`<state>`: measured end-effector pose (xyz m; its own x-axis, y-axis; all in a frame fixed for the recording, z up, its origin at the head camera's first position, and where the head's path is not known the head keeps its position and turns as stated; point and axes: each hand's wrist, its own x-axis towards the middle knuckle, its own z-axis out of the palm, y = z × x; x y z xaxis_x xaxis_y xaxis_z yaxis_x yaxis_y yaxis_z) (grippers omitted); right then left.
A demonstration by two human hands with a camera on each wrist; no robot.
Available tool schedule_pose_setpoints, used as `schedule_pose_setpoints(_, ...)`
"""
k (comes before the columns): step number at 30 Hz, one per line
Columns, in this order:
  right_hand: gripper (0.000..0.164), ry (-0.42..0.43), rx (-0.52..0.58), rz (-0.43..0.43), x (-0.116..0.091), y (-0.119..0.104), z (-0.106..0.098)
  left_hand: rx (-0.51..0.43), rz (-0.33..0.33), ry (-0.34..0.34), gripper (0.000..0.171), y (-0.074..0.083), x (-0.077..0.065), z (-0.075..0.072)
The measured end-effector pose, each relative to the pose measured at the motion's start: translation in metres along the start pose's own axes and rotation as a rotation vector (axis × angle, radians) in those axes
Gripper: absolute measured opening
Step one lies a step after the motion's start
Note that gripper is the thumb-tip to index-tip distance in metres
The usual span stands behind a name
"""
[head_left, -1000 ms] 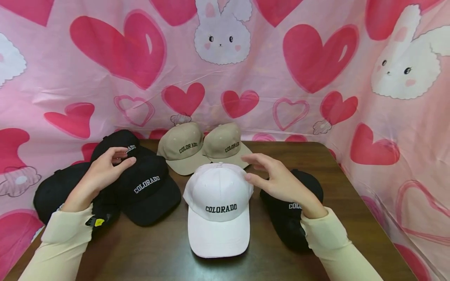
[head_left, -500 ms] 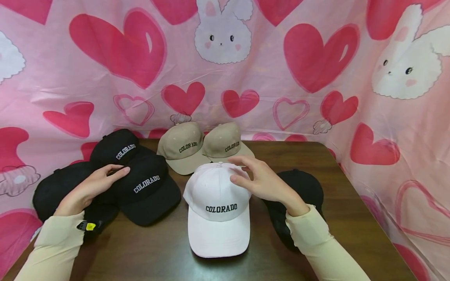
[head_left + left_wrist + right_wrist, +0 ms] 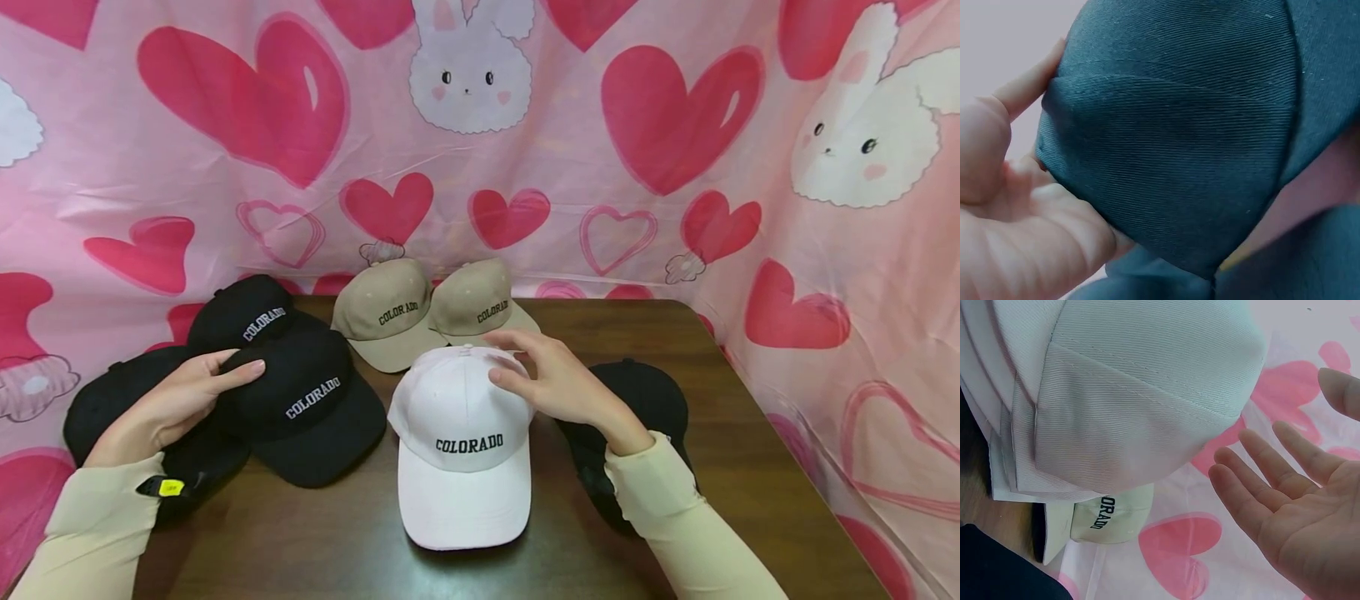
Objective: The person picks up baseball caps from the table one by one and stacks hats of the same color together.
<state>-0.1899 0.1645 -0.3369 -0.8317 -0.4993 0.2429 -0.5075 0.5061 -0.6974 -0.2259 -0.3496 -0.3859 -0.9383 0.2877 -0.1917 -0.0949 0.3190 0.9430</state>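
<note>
My left hand point(image 3: 159, 410) pinches the crown of a black baseball cap point(image 3: 318, 442) with white COLORADO lettering. In the left wrist view, thumb and fingers take up the cloth of the black cap point(image 3: 1172, 162) on either side of its top. My right hand point(image 3: 564, 390) hovers by the top of a white baseball cap point(image 3: 465, 496) lettered in black. Its fingers point(image 3: 1254, 487) are relaxed and hold nothing, a little apart from the white cap point(image 3: 1122, 431). Several brims lie layered there, so the white caps are nested in a stack.
Two beige caps point(image 3: 382, 304) stand at the back of the brown table point(image 3: 622, 329). Other black caps lie at the left, one behind point(image 3: 238, 312) and one under my left forearm. Another black cap point(image 3: 637, 387) sits below my right wrist. A pink heart-patterned cloth point(image 3: 570, 158) hangs behind.
My left hand has come down onto the front black cap at the left and now pinches its crown. My right hand has shifted left, over the white cap's top.
</note>
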Motion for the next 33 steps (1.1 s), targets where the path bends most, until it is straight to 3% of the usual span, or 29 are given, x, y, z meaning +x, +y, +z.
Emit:
schedule_pose_setpoints(3,0.052,0.002,0.006,-0.004,0.000,0.000,-0.001,-0.087,0.089,-0.032,0.021,0.010,-0.005,0.007)
schedule_pose_setpoints(5,0.051,0.007,0.012,-0.006,0.001,0.000,-0.001,-0.098,0.143,-0.037,0.024,0.020,-0.009,0.011)
schedule_pose_setpoints(8,0.050,0.016,0.024,-0.011,0.003,-0.002,-0.001,-0.002,0.190,0.019,0.029,0.037,-0.015,0.018)
schedule_pose_setpoints(13,0.048,0.028,0.033,-0.031,0.009,-0.007,-0.003,0.188,0.221,0.112,0.051,0.071,-0.026,0.029)
schedule_pose_setpoints(17,0.047,0.034,0.033,-0.067,0.016,-0.015,-0.004,0.223,0.295,0.110,0.038,0.099,-0.037,0.041)
schedule_pose_setpoints(20,0.046,0.038,0.050,-0.100,0.021,-0.022,-0.005,0.203,0.356,0.074,0.022,0.118,-0.043,0.050)
schedule_pose_setpoints(25,0.049,0.044,0.076,-0.126,0.028,-0.034,-0.006,0.141,0.387,-0.035,0.018,0.142,-0.051,0.060)
schedule_pose_setpoints(33,0.057,0.011,0.148,-0.117,0.032,-0.045,-0.004,0.116,0.415,-0.197,0.019,0.160,-0.048,0.083)
